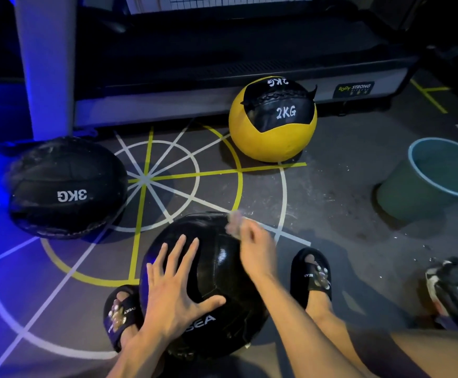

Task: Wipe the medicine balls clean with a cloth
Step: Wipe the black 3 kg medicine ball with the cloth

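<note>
A: Where did the near ball [222,271] sit?
B: On the floor between both feet, left hand [173,290] on top. 3KG ball [64,186] far left; 2KG ball [272,118] behind; bucket [402,197] right.

A pale green bucket [424,184] stands on a dark gym floor [331,192] marked with white and yellow lines, near a treadmill base [222,85] labelled "Body Strong". A black-and-white bag [456,290] lies at right. Two black slippers [311,271] are planted on the floor.
</note>
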A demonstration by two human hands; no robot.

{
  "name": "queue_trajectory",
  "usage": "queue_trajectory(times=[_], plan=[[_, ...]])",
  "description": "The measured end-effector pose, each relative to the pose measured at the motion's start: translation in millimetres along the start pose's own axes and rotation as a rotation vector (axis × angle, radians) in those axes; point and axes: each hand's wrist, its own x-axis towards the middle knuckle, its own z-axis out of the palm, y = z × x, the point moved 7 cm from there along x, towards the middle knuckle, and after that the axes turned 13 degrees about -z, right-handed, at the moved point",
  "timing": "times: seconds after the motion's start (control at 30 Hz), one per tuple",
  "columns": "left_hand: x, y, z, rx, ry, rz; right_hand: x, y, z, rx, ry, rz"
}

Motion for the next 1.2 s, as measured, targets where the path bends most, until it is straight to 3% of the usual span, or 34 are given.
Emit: queue_trajectory(times=[0.07,0.13,0.2,0.3,0.37,0.43,0.53,0.6,0.7,0.83,0.93,1.07,1.13,1.2], plan=[[-4.2,3.2,3.1,0.041,0.012,0.005,2.2,-46.4,25.3,-0.154,-0.138,-0.267],[-8.5,4.4,4.4,0.060,0.020,0.011,-4.4,-55.0,30.0,-0.269,-0.165,-0.399],[-11.1,6.4,5.5,0.061,0.018,0.008,-4.2,-20.2,8.2,-0.229,-0.120,-0.274],[-13.3,7.6,8.6,0.073,0.026,0.009,-9.6,62.2,-36.3,-0.156,-0.033,0.113],[-15.9,12.9,13.5,0.100,0.033,-0.001,-20.0,77.2,-45.9,-0.095,-0.023,0.235],[-18.7,21.2,17.1,0.109,0.057,0.000,-17.5,49.1,-36.9,-0.031,0.003,0.196],[-23.5,21.2,13.1,0.041,0.051,0.045,-6.7,-14.8,-7.6,-0.155,-0.106,-0.126],[-24.8,6.9,0.6,-0.125,0.046,0.043,-5.9,-23.6,0.4,-0.234,-0.174,-0.236],[-25.6,-22.8,-11.5,-0.298,0.095,-0.066,-9.0,7.4,-26.2,-0.248,-0.143,-0.124],[-32.8,-18.0,5.2,-0.261,0.111,-0.092,-4.7,40.0,-50.9,-0.221,-0.071,0.160],[-37.4,-0.2,14.0,-0.218,0.158,-0.077,2.2,-10.8,-27.0,-0.257,-0.086,-0.072],[-38.8,5.6,17.7,-0.172,0.196,-0.070,-16.6,-75.1,40.0,-0.534,-0.389,-0.554],[-39.7,3.1,16.2,-0.208,0.205,-0.084,-8.0,-57.9,27.4,-0.549,-0.421,-0.529],[-39.4,1.4,16.3,-0.235,0.217,-0.093,11.8,-7.2,-8.7,-0.540,-0.369,-0.323]])
